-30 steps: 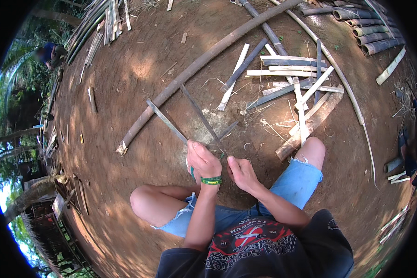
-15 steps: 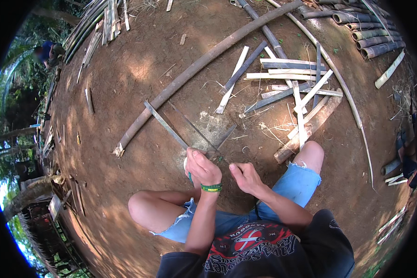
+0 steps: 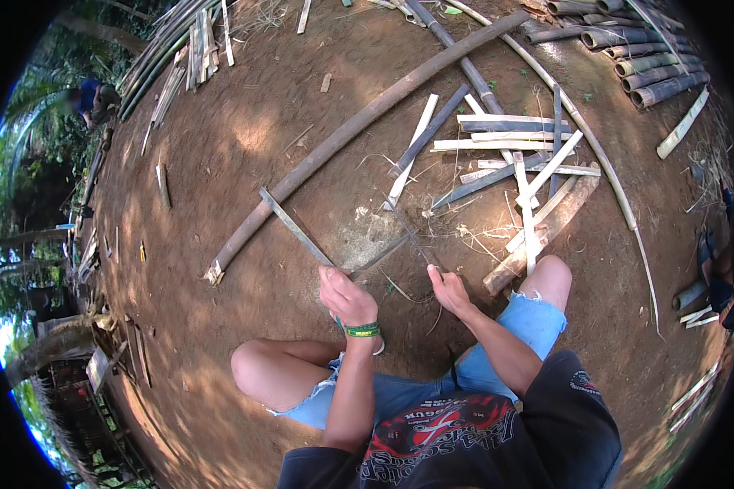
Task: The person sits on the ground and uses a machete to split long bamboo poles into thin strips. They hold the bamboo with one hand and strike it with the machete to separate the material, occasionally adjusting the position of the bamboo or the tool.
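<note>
Both of our hands are closed on work just ahead of the knees: our left hand (image 3: pixel 347 297), with a green wristband (image 3: pixel 360 330), grips the near end of a flat bamboo strip (image 3: pixel 294 228) that runs up and away to the left, and our right hand (image 3: pixel 448 289) is clamped on what looks like a thin dark blade or sliver (image 3: pixel 412 238) angled up toward the middle. We cannot tell whether that piece is a knife or another splint. The two hands sit apart, with a pale patch of shavings (image 3: pixel 367 236) on the dirt between and beyond them. We judge that the main risk is the thin piece slipping toward the left fingers or the bare knee (image 3: pixel 550 277), since both lie close to its line. Further out lie a long bamboo pole (image 3: pixel 367 122) and a loose heap of split slats (image 3: pixel 514 155), which could roll underfoot
</note>
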The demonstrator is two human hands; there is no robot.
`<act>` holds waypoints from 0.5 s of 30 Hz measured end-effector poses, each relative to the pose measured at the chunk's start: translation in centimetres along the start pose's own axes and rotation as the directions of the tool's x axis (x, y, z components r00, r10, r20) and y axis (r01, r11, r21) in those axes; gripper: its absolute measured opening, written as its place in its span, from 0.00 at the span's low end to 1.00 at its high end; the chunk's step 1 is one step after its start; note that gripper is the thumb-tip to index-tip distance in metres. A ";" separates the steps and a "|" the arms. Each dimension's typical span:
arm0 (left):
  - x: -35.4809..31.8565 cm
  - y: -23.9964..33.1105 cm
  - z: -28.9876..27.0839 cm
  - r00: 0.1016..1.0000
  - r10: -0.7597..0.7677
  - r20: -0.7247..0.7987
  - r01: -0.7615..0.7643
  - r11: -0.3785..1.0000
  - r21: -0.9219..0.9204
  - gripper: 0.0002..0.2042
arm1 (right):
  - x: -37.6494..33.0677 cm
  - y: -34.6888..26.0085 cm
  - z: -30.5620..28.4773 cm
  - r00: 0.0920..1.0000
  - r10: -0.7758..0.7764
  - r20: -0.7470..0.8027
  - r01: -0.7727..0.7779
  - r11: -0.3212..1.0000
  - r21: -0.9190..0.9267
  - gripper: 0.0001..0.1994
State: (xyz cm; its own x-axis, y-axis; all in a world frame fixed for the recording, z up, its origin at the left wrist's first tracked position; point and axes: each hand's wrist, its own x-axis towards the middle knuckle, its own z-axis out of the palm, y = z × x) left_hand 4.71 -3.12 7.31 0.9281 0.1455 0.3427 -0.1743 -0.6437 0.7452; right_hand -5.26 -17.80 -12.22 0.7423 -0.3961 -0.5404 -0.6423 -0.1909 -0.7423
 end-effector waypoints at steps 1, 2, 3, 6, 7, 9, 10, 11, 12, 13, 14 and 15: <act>-0.2 -0.2 -0.3 1.000 -0.008 -0.004 0.008 1.000 0.007 0.17 | -1.6 -2.1 -0.1 0.999 -0.033 0.021 0.034 0.999 -0.024 0.36; -0.2 -0.4 -0.4 1.000 -0.013 -0.005 0.013 1.000 0.008 0.17 | -3.4 -3.4 -0.4 0.981 -0.187 0.053 0.185 0.982 0.046 0.36; 0.0 -0.6 -0.4 1.000 -0.013 -0.006 0.013 1.000 0.006 0.17 | -4.9 -4.0 -0.5 0.937 -0.341 0.068 0.332 0.935 0.121 0.36; 0.7 0.4 0.8 0.998 0.040 -0.041 -0.039 0.999 0.025 0.17 | 0.1 5.8 1.2 0.994 0.107 -0.001 -0.107 0.993 0.054 0.37; 0.5 0.6 0.7 0.997 0.063 -0.052 -0.062 0.997 0.036 0.17 | 0.8 8.2 1.5 0.947 0.322 -0.001 -0.322 0.946 0.048 0.36; 0.6 0.3 0.6 0.997 0.069 -0.029 -0.068 0.998 0.014 0.17 | -0.1 5.6 0.5 0.987 0.160 -0.035 -0.160 0.987 -0.016 0.39; 0.1 0.2 0.5 0.999 0.052 -0.016 -0.052 0.999 0.005 0.17 | -1.7 4.8 0.7 0.998 0.042 -0.053 -0.045 0.997 -0.055 0.39; 0.1 0.2 0.5 0.999 0.031 -0.023 -0.031 0.999 -0.007 0.17 | -3.1 4.3 0.7 0.994 -0.075 -0.076 0.068 0.994 -0.091 0.40; 0.6 0.3 0.5 0.999 0.017 -0.036 -0.018 1.000 -0.023 0.17 | -4.0 4.2 0.5 0.995 -0.098 -0.013 0.098 0.995 -0.008 0.40; 0.7 0.5 0.2 0.999 0.006 -0.037 -0.008 0.999 -0.040 0.17 | -4.0 4.7 0.3 0.994 0.096 0.047 -0.099 0.993 0.071 0.39; 0.9 -0.8 0.0 0.996 0.074 -0.045 -0.074 0.997 0.019 0.17 | -3.5 5.0 0.0 0.952 0.280 0.121 -0.295 0.946 0.136 0.39; 1.1 -0.6 -0.3 1.000 0.017 0.012 -0.017 1.000 0.020 0.17 | -2.8 4.3 -0.4 0.876 0.435 0.207 -0.473 0.860 0.192 0.38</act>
State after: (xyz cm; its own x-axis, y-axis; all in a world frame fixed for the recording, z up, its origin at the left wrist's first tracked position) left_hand 5.76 -2.32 7.45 0.9289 0.1253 0.3484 -0.1836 -0.6612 0.7274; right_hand -10.24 -17.84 -13.77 0.4103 -0.2447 -0.8785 -0.8666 0.1955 -0.4591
